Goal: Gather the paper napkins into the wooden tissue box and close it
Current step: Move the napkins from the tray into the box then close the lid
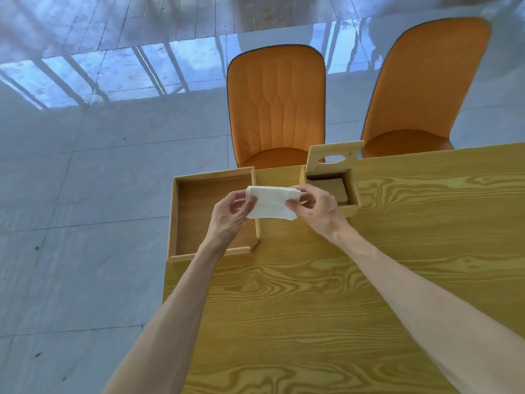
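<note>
A stack of white paper napkins (272,202) is held above the table between both hands. My left hand (230,216) pinches its left edge and my right hand (318,207) pinches its right edge. Just to the right stands the wooden tissue box (352,194), open, with its lid (335,159) tilted up at the back; the lid has an oval slot. Inside the box I see a brown flat surface. The napkins hang over the right wall of a wooden tray (181,220).
The tray sits at the left corner of the wood-grain table (369,280) and overhangs its left edge. Two orange chairs (277,109) (420,89) stand behind the table's far edge. Glossy tiled floor lies to the left.
</note>
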Tool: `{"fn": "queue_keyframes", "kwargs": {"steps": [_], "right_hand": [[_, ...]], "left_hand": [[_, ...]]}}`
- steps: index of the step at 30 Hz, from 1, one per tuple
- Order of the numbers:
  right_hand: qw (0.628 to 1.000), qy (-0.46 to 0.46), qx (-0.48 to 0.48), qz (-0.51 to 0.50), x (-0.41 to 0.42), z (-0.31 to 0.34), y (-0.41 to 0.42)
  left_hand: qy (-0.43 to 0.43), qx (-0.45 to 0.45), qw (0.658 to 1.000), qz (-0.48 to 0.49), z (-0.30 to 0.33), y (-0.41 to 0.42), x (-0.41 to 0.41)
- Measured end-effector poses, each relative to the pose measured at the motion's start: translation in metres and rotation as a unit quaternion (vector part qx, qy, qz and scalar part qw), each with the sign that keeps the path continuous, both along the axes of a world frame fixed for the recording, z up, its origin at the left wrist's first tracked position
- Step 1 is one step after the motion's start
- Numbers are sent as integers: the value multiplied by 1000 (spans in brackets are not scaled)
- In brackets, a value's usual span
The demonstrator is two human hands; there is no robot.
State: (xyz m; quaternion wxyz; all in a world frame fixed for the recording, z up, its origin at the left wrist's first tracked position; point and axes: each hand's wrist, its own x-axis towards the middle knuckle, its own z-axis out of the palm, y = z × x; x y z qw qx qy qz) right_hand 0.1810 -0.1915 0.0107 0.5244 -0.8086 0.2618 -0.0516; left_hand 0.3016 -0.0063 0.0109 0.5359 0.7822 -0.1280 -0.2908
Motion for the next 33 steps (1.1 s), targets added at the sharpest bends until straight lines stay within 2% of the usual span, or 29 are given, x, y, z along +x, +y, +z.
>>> {"fn": "queue_keyframes", "kwargs": {"steps": [7, 10, 20, 24, 28, 33], "right_hand": [[988, -12, -152, -34, -44, 13, -79], [983, -3, -178, -36, -50, 12, -99], [984, 38, -176, -18, -44, -6, -114], [987, 61, -151, -3, -44, -13, -120], [987, 76, -142, -29, -42, -19, -124], [974, 138, -150, -98, -27, -23, -121]], "left_hand": [[-47, -11, 997, -53, 7, -88, -34], [-84, 11, 995, -59, 8, -110, -44], [-95, 67, 993, -12, -6, -129, -55], [-100, 97, 990, -22, -13, -130, -53], [-103, 105, 989, -15, -19, -138, -53], [-109, 130, 984, 57, -23, -151, -59]]}}
